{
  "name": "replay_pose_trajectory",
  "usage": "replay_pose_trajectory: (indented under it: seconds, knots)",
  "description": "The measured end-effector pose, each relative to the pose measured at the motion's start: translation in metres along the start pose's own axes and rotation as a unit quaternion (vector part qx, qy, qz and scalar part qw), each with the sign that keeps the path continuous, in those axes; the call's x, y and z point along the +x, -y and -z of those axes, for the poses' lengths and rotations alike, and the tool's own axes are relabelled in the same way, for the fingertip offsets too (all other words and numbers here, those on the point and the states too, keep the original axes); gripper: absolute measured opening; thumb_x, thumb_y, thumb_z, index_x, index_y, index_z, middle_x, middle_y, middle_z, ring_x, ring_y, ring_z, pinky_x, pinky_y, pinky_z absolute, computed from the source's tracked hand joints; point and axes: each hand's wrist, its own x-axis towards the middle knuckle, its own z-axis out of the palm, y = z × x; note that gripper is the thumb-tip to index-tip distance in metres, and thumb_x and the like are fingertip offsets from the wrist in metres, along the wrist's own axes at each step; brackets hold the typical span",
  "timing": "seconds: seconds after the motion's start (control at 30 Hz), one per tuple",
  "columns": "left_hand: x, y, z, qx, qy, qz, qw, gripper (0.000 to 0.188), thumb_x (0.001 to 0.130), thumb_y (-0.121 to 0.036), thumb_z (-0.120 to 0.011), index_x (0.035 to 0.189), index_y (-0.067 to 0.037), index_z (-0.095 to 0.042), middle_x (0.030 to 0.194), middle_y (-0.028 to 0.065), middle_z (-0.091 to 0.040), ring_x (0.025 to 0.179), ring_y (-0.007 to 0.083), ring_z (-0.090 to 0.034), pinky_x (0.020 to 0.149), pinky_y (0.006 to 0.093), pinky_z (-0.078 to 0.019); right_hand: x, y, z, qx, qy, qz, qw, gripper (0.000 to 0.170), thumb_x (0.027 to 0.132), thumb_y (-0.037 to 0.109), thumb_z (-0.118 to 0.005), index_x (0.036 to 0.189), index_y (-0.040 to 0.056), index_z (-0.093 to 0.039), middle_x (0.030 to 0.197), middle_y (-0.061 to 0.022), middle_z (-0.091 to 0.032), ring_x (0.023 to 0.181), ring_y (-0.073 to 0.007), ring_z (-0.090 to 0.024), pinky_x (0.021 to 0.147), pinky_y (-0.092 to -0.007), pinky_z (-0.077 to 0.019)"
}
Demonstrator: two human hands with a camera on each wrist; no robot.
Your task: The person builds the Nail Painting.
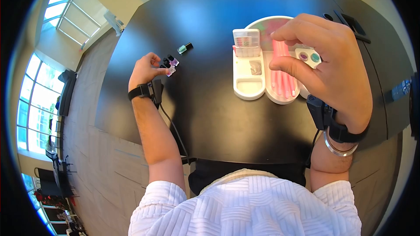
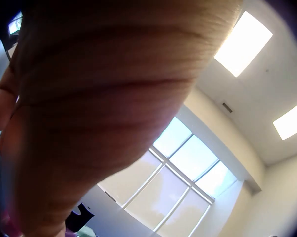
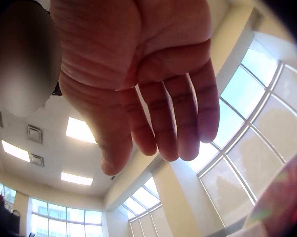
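My left hand [image 1: 146, 69] is at a small cluster of black-capped nail polish bottles on the dark table, thumb and bent fingers around the cap of a pale pink nail polish bottle [image 1: 171, 71]. A purple nail polish bottle [image 1: 174, 61] stands right beside it. In the left wrist view the palm hides most of this. My right hand [image 1: 332, 57] is raised over a white organizer tray [image 1: 249, 95], fingers and thumb softly curved apart with nothing between them. The right wrist view shows the fingers [image 3: 185, 123] hanging loosely.
A green nail polish bottle [image 1: 183, 49] lies beyond the cluster. The tray bears several slim pink sticks [image 1: 283, 85], a clear box [image 1: 246, 39], and purple and teal pots [image 1: 314, 57]. A black stand [image 1: 355, 26] and a water bottle [image 1: 401, 90] are at the right.
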Motion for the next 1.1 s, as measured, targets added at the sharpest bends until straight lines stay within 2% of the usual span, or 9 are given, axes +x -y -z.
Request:
replay_pose_trajectory:
  seconds: [0.17, 0.27, 0.4, 0.47, 0.57, 0.77, 0.83, 1.0, 1.1]
  knots:
    - [-0.012, -0.003, -0.008, -0.049, -0.007, -0.001, 0.999, 0.064, 0.068, -0.014, -0.099, 0.124, -0.003, -0.070, 0.113, 0.0156, -0.076, 0.096, 0.0269, -0.074, 0.085, 0.0418, -0.0597, 0.002, 0.002, 0.003, -0.028, 0.013, 0.011, 0.999, 0.035, 0.078, 0.019, -0.091, 0.100, -0.0020, -0.073, 0.087, -0.0107, -0.071, 0.076, -0.0265, -0.068, 0.070, -0.0343, -0.0528]
    - [-0.018, 0.002, -0.025, -0.109, -0.029, -0.018, 0.993, 0.066, 0.075, 0.001, -0.090, 0.137, -0.009, -0.067, 0.117, 0.0156, -0.075, 0.088, 0.0241, -0.072, 0.083, 0.0389, -0.0603, 0.003, 0.004, 0.001, -0.015, 0.008, -0.001, 1.000, 0.035, 0.078, 0.018, -0.091, 0.100, -0.0018, -0.073, 0.088, -0.0108, -0.072, 0.077, -0.0257, -0.068, 0.071, -0.0341, -0.0536]
    - [-0.017, 0.003, -0.033, -0.105, -0.046, -0.062, 0.991, 0.067, 0.075, 0.003, -0.089, 0.137, -0.010, -0.067, 0.117, 0.0151, -0.075, 0.085, 0.0244, -0.069, 0.083, 0.0384, -0.0596, 0.004, 0.005, -0.002, -0.009, 0.012, 0.002, 1.000, 0.035, 0.078, 0.017, -0.091, 0.101, -0.0020, -0.073, 0.087, -0.0113, -0.071, 0.077, -0.0247, -0.067, 0.072, -0.0336, -0.0540]
    - [-0.015, 0.000, -0.034, -0.106, -0.069, -0.122, 0.984, 0.065, 0.074, 0.003, -0.089, 0.134, -0.009, -0.067, 0.115, 0.0142, -0.075, 0.084, 0.0249, -0.069, 0.083, 0.0379, -0.0588, 0.005, 0.006, -0.003, -0.004, 0.008, 0.010, 1.000, 0.035, 0.078, 0.017, -0.091, 0.102, -0.0024, -0.073, 0.087, -0.0114, -0.070, 0.077, -0.0245, -0.067, 0.072, -0.0336, -0.0539]
    - [-0.014, 0.000, -0.039, -0.108, -0.072, -0.131, 0.983, 0.060, 0.076, 0.003, -0.088, 0.131, -0.008, -0.067, 0.112, 0.0133, -0.075, 0.084, 0.0254, -0.069, 0.082, 0.0379, -0.0584, 0.005, 0.009, 0.000, -0.001, 0.014, 0.005, 1.000, 0.036, 0.078, 0.016, -0.091, 0.103, -0.0031, -0.073, 0.086, -0.0111, -0.070, 0.078, -0.0239, -0.066, 0.074, -0.0333, -0.0535]
    - [-0.014, -0.001, -0.038, -0.079, -0.067, -0.087, 0.991, 0.053, 0.077, 0.003, -0.088, 0.124, -0.007, -0.067, 0.107, 0.0118, -0.076, 0.084, 0.0248, -0.069, 0.080, 0.0385, -0.0577, 0.001, 0.005, 0.001, 0.017, 0.008, 0.008, 1.000, 0.036, 0.078, 0.015, -0.090, 0.104, -0.0040, -0.073, 0.087, -0.0117, -0.069, 0.080, -0.0229, -0.065, 0.076, -0.0329, -0.0524]
    - [-0.012, 0.006, -0.040, -0.096, -0.064, -0.104, 0.988, 0.050, 0.079, 0.002, -0.087, 0.124, -0.006, -0.067, 0.101, 0.0103, -0.077, 0.081, 0.0236, -0.068, 0.077, 0.0383, -0.0572, 0.004, 0.009, 0.005, -0.015, 0.032, 0.020, 0.999, 0.036, 0.078, 0.015, -0.090, 0.104, -0.0043, -0.073, 0.087, -0.0120, -0.069, 0.079, -0.0231, -0.064, 0.076, -0.0329, -0.0522]
    - [-0.010, 0.001, -0.040, -0.062, -0.068, -0.092, 0.992, 0.023, 0.086, -0.001, -0.085, 0.105, -0.001, -0.073, 0.090, 0.0092, -0.077, 0.072, 0.0198, -0.066, 0.069, 0.0360, -0.0542, 0.004, 0.003, 0.009, -0.009, 0.034, 0.038, 0.999, 0.035, 0.078, 0.016, -0.089, 0.102, -0.0042, -0.072, 0.087, -0.0122, -0.068, 0.080, -0.0244, -0.064, 0.075, -0.0335, -0.0518]
    - [-0.013, -0.006, -0.040, -0.094, -0.060, -0.079, 0.991, 0.016, 0.086, -0.002, -0.085, 0.097, -0.001, -0.073, 0.087, 0.0096, -0.076, 0.070, 0.0178, -0.066, 0.068, 0.0345, -0.0532, 0.003, 0.004, 0.008, 0.005, 0.021, 0.038, 0.999, 0.033, 0.079, 0.017, -0.088, 0.098, -0.0035, -0.071, 0.087, -0.0129, -0.070, 0.080, -0.0266, -0.066, 0.074, -0.0345, -0.0521]
